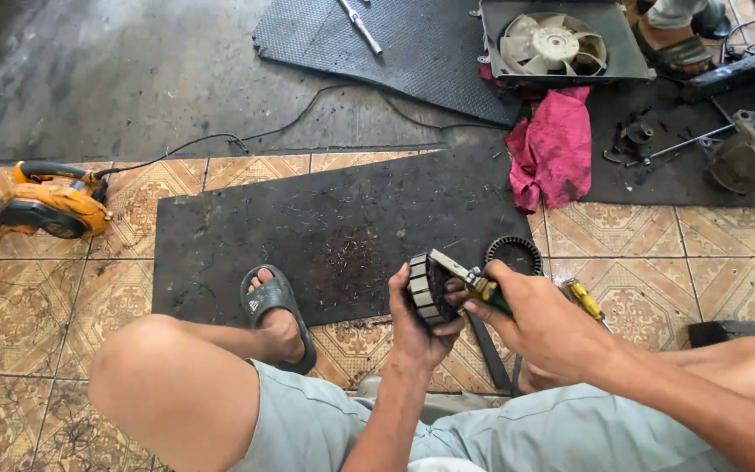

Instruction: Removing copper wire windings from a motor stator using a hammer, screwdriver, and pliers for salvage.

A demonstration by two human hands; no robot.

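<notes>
My left hand (417, 319) grips a round metal rotor core (427, 286) with claw-shaped poles, held up over the edge of a dark rubber mat (308, 236). My right hand (542, 319) holds a yellow-handled tool (482, 287) whose metal jaw rests against the top of the rotor. A black ring-shaped stator (515, 254) lies on the mat just beyond my hands. A second yellow-handled screwdriver (584, 299) lies on the tiled floor to the right of my right hand.
An orange electric blower (41, 205) sits on the tiles at the left, its cable running right. At the back are a second mat with a socket wrench (359, 26), a radiator fan (554, 42), a pink rag (554, 144) and engine parts (751, 150). Another person's sandalled foot (676, 44) stands at top right.
</notes>
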